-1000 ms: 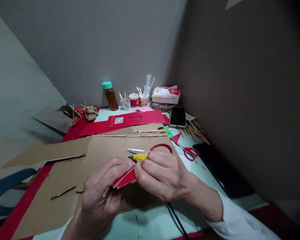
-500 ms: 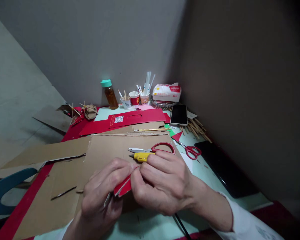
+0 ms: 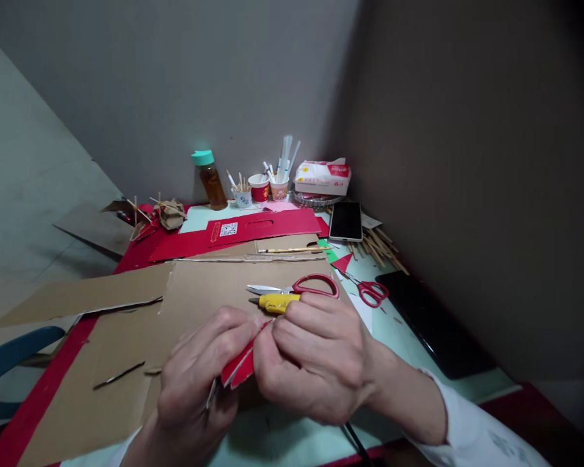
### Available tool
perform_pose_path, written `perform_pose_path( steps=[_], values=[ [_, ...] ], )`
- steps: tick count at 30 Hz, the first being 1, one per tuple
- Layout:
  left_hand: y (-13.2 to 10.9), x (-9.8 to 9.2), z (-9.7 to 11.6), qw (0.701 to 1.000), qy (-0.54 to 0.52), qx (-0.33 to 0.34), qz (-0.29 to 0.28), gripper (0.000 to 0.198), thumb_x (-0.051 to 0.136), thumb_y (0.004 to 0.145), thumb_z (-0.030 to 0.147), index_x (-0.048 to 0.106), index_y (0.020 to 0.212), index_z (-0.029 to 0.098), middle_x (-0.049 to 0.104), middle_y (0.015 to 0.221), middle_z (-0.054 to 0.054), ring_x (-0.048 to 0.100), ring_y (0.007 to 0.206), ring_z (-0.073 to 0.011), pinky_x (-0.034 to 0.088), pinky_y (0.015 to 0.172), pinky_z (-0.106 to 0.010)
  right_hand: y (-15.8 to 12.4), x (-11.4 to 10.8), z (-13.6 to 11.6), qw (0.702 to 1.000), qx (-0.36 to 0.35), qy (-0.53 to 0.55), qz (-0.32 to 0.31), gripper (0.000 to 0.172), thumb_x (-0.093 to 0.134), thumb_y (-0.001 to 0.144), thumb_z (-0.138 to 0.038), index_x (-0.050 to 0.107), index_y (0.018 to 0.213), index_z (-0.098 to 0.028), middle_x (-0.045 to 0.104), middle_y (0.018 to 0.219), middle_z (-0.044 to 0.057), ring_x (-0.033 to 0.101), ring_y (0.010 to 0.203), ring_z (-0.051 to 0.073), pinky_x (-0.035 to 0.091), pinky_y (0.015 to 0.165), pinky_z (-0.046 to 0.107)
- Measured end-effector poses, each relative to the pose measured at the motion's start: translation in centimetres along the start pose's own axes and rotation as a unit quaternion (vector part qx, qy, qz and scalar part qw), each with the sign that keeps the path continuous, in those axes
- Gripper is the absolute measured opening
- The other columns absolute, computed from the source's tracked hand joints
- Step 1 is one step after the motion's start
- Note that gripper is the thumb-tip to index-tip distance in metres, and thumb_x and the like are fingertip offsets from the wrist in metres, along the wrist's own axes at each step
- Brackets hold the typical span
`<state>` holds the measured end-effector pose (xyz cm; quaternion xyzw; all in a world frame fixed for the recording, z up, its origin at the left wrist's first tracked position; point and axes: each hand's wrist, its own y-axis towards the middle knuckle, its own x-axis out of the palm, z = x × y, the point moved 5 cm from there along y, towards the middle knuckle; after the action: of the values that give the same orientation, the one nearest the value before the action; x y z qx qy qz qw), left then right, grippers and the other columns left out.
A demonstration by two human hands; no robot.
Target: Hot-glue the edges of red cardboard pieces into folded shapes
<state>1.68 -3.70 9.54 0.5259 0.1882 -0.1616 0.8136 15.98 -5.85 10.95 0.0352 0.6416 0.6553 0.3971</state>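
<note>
Between my two hands is a small folded piece of red card (image 3: 242, 371) with pale torn-looking edges. My left hand (image 3: 202, 373) is closed round its left side. My right hand (image 3: 316, 360) pinches its right edge, thumb against curled fingers; the fingertips are partly hidden. Just beyond my knuckles lies a yellow glue gun (image 3: 275, 303) with a dark nozzle, partly covered by my right hand. Red-handled scissors (image 3: 316, 285) rest behind it on the brown cardboard (image 3: 209, 282).
A second pair of scissors (image 3: 372, 293), a black tablet-like slab (image 3: 433, 327) and a phone (image 3: 346, 221) lie to the right. At the back stand a bottle (image 3: 211, 181), paper cups (image 3: 259, 189) and a tissue pack (image 3: 322, 177). A blue chair-like part (image 3: 14, 363) is at left.
The view has shifted slightly, so the table things sit a little further left and higher. Both hands keep their hold on the red card, with hardly any movement.
</note>
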Motion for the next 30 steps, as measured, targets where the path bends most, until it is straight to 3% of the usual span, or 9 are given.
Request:
perform_pose_path(
  steps=[9, 15, 20, 30],
  values=[
    [0.5, 0.0, 0.3, 0.999, 0.029, -0.021, -0.005, 0.029, 0.059, 0.086, 0.003, 0.064, 0.112, 0.016, 0.069, 0.091, -0.004, 0.069, 0.082, -0.0179, 0.058, 0.071, -0.024, 0.2, 0.0, -0.3, 1.000, 0.011, -0.004, 0.010, 0.017, 0.056, 0.079, -0.006, 0.071, 0.072, -0.011, 0.051, 0.055, 0.000, 0.038, 0.052, 0.015, 0.028, 0.048, 0.032],
    [0.4, 0.1, 0.3, 0.998, 0.051, -0.030, -0.037, 0.034, 0.053, 0.084, -0.001, 0.060, 0.112, 0.017, 0.066, 0.092, -0.004, 0.067, 0.083, -0.0150, 0.057, 0.074, -0.022, 0.8, -0.3, -0.2, 1.000, 0.015, -0.019, 0.017, 0.015, 0.056, 0.081, -0.006, 0.066, 0.073, -0.014, 0.046, 0.054, -0.003, 0.035, 0.052, 0.013, 0.022, 0.047, 0.030],
    [0.1, 0.0, 0.2, 0.997, 0.058, -0.032, -0.033, 0.032, 0.055, 0.084, -0.002, 0.061, 0.110, 0.016, 0.066, 0.092, -0.004, 0.066, 0.082, -0.0148, 0.056, 0.074, -0.022, 0.8, -0.4, -0.2, 0.999, 0.020, -0.012, 0.027, 0.016, 0.056, 0.081, -0.005, 0.066, 0.072, -0.014, 0.044, 0.054, -0.003, 0.033, 0.051, 0.013, 0.022, 0.047, 0.030],
    [0.4, 0.1, 0.0, 0.999, 0.046, -0.025, -0.010, 0.032, 0.054, 0.084, -0.002, 0.060, 0.108, 0.017, 0.065, 0.088, -0.003, 0.066, 0.081, -0.0157, 0.056, 0.068, -0.023, 1.4, -0.4, -0.3, 0.997, 0.045, -0.016, -0.058, 0.024, 0.048, 0.090, -0.010, 0.068, 0.079, -0.015, 0.053, 0.059, 0.000, 0.039, 0.055, 0.016, 0.026, 0.050, 0.032]
  ],
)
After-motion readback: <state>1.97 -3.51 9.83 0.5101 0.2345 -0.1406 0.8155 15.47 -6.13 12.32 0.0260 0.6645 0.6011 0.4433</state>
